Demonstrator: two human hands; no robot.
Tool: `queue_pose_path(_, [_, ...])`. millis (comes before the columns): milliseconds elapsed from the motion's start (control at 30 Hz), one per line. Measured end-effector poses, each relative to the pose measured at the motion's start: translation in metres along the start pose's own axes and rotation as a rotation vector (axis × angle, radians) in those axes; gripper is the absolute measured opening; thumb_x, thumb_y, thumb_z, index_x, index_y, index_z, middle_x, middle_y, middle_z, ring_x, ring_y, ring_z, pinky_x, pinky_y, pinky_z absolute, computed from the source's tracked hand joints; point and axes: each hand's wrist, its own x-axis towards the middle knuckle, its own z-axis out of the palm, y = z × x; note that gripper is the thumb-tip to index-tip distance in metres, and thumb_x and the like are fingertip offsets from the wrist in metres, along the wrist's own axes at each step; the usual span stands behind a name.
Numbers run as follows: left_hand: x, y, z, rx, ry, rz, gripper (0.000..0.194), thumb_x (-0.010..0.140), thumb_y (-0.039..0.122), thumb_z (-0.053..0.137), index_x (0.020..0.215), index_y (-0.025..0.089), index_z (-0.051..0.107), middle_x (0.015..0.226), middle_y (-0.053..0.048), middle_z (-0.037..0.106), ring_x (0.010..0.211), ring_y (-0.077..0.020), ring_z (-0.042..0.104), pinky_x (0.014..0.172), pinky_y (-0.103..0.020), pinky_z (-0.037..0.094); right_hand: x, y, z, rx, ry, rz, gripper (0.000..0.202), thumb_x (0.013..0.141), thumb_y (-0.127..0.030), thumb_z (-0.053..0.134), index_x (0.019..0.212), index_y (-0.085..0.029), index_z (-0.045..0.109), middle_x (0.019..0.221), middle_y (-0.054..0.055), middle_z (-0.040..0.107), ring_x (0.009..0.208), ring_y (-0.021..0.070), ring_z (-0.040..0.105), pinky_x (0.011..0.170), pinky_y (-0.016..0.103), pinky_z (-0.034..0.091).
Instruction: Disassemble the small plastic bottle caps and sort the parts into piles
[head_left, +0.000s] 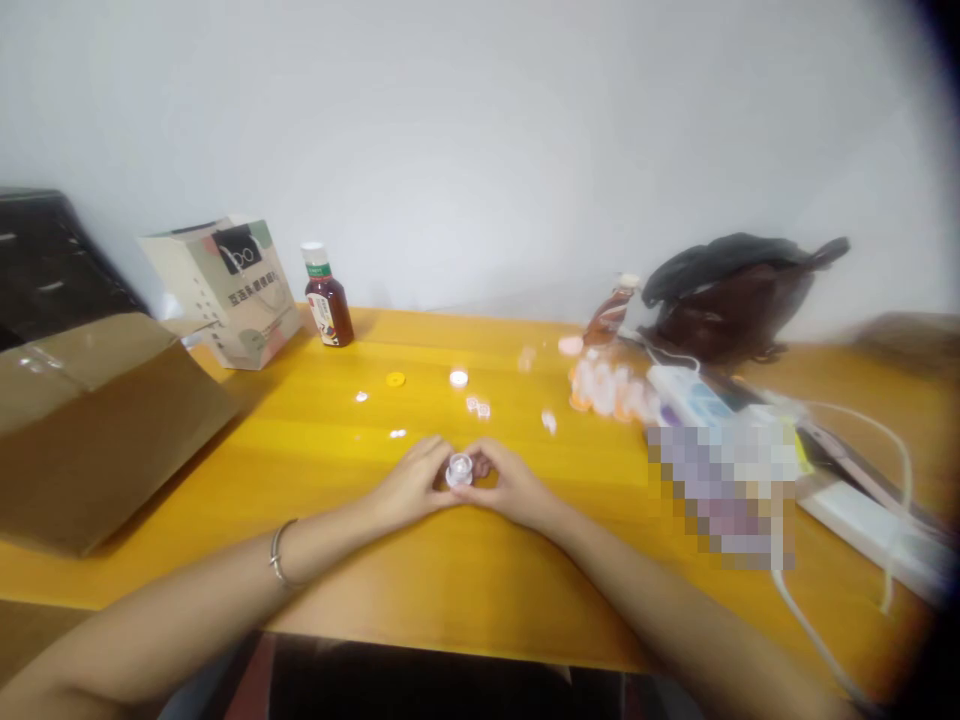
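Observation:
Between the fingertips of both hands sits a small round clear-and-white piece, like a little cup or cap (460,470), over the near middle of the table. My left hand (415,478) grips its left side with thumb and fingers. From the right, my right hand (508,482) pinches the same piece. Beyond the hands lie a yellow round cap (395,379), a white round cap (458,378) and small whitish pieces (478,407), too blurred to name. More small pale bits (398,433) lie left of them.
A cardboard box (112,420) stands left, with a paper bag (244,290) and a dark sauce-like bottle (328,305) behind. On the right are a row of orange-and-white items (609,388), a tilted bottle (611,312), a dark bag (735,300), a white power strip (862,520) and cables.

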Motion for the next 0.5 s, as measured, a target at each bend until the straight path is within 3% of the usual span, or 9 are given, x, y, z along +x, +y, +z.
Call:
queue_pose_path(267, [0.002, -0.002, 0.009, 0.063, 0.005, -0.005, 0.032, 0.071, 0.043, 0.063, 0.073, 0.018, 0.044, 0.071, 0.0, 0.048, 0.065, -0.0152, 0.044, 0.057, -0.026, 0.032, 0.001, 0.0, 0.006, -0.268, 0.111, 0.068, 0.047, 0.061, -0.049, 0.069, 0.062, -0.021, 0.032, 0.056, -0.008, 0.035, 0.051, 0.0085, 0.03, 0.046, 0.021, 0.026])
queue_pose_path(500, [0.011, 0.002, 0.013, 0.076, -0.018, -0.029, 0.034, 0.065, 0.043, 0.066, 0.07, 0.018, 0.043, 0.066, 0.0, 0.054, 0.06, -0.0152, 0.049, 0.054, -0.025, 0.031, -0.001, -0.005, 0.008, -0.354, 0.099, 0.111, 0.045, 0.068, -0.052, 0.06, 0.053, -0.02, 0.033, 0.048, -0.006, 0.036, 0.046, 0.0081, 0.033, 0.043, 0.021, 0.021])
